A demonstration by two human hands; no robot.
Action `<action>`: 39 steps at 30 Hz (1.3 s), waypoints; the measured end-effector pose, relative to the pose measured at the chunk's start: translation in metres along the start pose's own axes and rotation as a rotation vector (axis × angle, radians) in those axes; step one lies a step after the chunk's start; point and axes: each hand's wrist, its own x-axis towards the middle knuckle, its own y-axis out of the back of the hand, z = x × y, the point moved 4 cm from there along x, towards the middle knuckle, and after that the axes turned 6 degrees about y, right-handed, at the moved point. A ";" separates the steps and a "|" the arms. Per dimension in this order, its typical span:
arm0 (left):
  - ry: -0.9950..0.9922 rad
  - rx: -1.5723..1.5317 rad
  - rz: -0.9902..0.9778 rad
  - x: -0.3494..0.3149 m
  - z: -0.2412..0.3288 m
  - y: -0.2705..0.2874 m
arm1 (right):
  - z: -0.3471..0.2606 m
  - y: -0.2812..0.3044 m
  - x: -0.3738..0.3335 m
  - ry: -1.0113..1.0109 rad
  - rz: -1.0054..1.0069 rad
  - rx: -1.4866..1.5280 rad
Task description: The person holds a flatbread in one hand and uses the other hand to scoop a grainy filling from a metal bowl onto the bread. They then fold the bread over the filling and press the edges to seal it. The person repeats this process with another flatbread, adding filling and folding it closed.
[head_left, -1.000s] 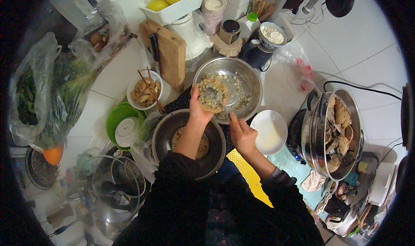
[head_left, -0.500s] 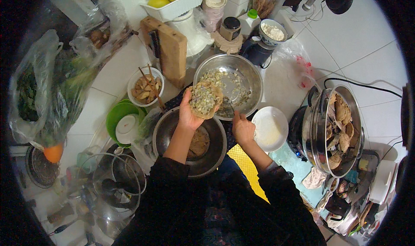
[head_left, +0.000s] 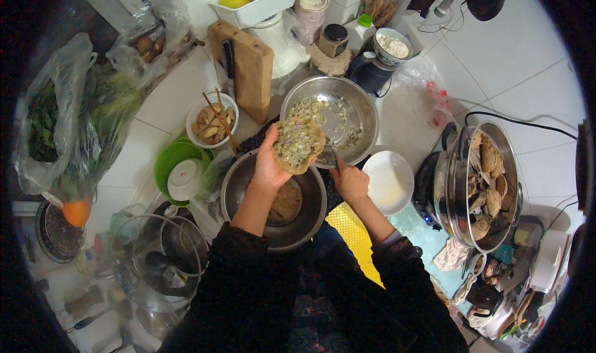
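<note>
My left hand (head_left: 271, 165) holds up a flat round of dough (head_left: 297, 144) spread with chopped filling, palm up, above the near steel bowl (head_left: 248, 185). That bowl holds a lump of brown dough (head_left: 287, 203). My right hand (head_left: 349, 180) grips a small utensil whose tip reaches the rim of the far steel bowl (head_left: 357, 108), which has scattered chopped filling in it. A white plate (head_left: 392, 182) lies just right of my right hand.
A steamer pot (head_left: 478, 185) with several filled buns stands at the right. A small bowl with chopsticks (head_left: 211, 123), a wooden board (head_left: 248, 70), green bowls (head_left: 171, 163), plastic bags of greens (head_left: 68, 123) and glass lids (head_left: 158, 257) crowd the left.
My left hand with the filled dough has drifted slightly left and toward me, over the near bowl. My right hand has stayed at the far bowl's near rim.
</note>
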 end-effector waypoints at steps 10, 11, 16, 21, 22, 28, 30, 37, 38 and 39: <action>-0.001 -0.103 0.057 -0.023 0.011 -0.002 | -0.006 0.020 -0.005 -0.107 -0.003 0.012; 0.003 -0.099 0.023 -0.025 0.009 -0.003 | -0.006 0.026 -0.006 -0.106 0.050 0.006; 0.062 -0.114 -0.021 -0.026 -0.008 -0.010 | -0.021 0.044 -0.003 -0.069 0.077 1.188; 0.058 -0.057 -0.002 -0.020 -0.031 -0.017 | -0.056 0.051 0.001 -0.233 -0.095 2.100; 0.035 -0.018 0.012 -0.020 -0.031 -0.018 | -0.060 0.052 0.002 -0.280 -0.013 2.065; -0.057 0.029 0.059 -0.013 -0.030 -0.019 | -0.067 0.054 0.008 -0.432 0.188 2.059; -0.062 0.015 0.060 -0.008 -0.029 -0.019 | -0.069 0.056 0.012 -0.449 0.238 2.123; -0.092 -0.008 0.225 0.016 -0.021 -0.015 | -0.062 0.066 0.023 -0.516 0.364 2.162; -0.143 0.014 0.157 0.017 -0.018 -0.019 | -0.060 0.067 0.026 -0.510 0.372 2.195; -0.181 0.028 0.130 0.018 -0.016 -0.023 | -0.058 0.068 0.029 -0.491 0.381 2.233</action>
